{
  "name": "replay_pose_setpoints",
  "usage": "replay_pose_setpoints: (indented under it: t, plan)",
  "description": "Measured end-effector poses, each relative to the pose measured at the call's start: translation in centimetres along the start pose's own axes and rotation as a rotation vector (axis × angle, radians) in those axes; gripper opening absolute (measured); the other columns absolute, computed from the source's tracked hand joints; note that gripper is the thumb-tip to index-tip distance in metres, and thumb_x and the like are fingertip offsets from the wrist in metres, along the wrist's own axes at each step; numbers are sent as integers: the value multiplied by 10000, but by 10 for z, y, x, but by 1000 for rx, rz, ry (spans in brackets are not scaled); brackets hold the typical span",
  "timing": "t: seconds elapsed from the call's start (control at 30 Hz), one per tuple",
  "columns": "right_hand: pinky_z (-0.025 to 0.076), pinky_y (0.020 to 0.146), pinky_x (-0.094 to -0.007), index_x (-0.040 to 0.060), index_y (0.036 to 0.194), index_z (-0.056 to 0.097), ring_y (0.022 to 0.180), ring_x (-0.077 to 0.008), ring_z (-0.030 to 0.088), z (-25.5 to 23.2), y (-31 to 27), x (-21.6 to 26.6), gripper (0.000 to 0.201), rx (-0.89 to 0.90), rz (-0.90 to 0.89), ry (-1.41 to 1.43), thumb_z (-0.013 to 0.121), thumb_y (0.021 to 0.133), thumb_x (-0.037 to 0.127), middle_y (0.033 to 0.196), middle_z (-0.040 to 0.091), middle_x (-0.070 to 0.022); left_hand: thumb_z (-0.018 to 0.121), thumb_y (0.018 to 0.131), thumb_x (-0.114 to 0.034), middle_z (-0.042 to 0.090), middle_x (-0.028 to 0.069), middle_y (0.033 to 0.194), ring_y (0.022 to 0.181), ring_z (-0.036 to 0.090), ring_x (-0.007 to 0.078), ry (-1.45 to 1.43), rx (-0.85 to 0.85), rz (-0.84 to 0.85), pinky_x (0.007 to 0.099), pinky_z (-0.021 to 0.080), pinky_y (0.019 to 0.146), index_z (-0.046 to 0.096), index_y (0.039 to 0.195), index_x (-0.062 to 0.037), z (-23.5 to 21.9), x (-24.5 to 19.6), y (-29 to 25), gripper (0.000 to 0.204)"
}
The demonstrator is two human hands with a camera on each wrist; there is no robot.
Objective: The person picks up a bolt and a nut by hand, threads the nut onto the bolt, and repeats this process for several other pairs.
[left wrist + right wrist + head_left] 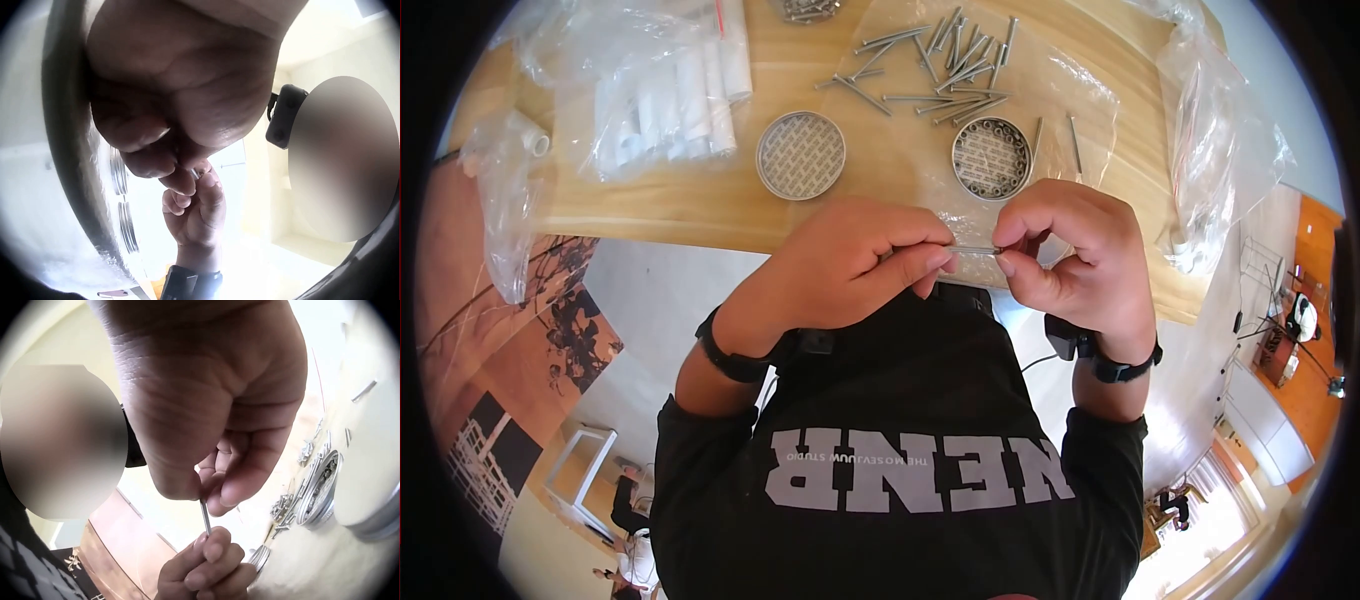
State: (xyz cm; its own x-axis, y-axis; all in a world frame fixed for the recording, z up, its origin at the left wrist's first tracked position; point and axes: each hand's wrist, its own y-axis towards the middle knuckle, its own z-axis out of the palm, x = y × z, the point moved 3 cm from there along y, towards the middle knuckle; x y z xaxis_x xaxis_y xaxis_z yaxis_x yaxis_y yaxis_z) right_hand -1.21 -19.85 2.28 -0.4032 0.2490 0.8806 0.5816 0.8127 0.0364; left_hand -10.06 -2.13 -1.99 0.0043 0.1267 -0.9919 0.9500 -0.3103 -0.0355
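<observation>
Silver metal shows between the two hands: a slim screw (974, 250), held level in the head view. The left hand (850, 265) pinches its nine o'clock end between thumb and forefinger, pads clamped. The right hand (1085, 260) pinches the three o'clock end, thumb and forefinger together at the tips but arched apart behind them. Whether a small part sits under those right fingertips, I cannot tell.

The right wrist view shows the shank's bare length plainly; the left wrist view gives only a glint between fingertips. The head view alone shows the white tubes (690, 95) in clear plastic, farther off at ten o'clock from the hands.

At twelve o'clock, just beyond the held screw, a round tin (990, 160) has small metal rings around its inner edge, printed lining bare in the middle. Another round tin (801, 155), at ten o'clock, shows only printed lining. Loose screws (950, 75) lie past the ringed tin, toward twelve.
</observation>
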Motion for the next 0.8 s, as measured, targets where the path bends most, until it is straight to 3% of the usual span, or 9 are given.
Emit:
replay_pose_setpoints:
  t: [0.47,0.8]
  plan:
    - [490,552,-252,46,836,647,614,-140,617,0,-18,-11,178,-115,-86,83,726,712,-55,745,625,-36,540,961,-85,641,54,699,620,623,159,-23,24,19,276,468,602,646,928,-2,7,-3,5,139]
    - [497,570,-255,51,857,653,636,-146,634,3,-27,-18,136,-170,-126,179,754,769,31,746,634,-32,521,985,-121,639,53,702,599,605,125,-74,54,30,245,443,542,654,934,1,11,-8,10,188]
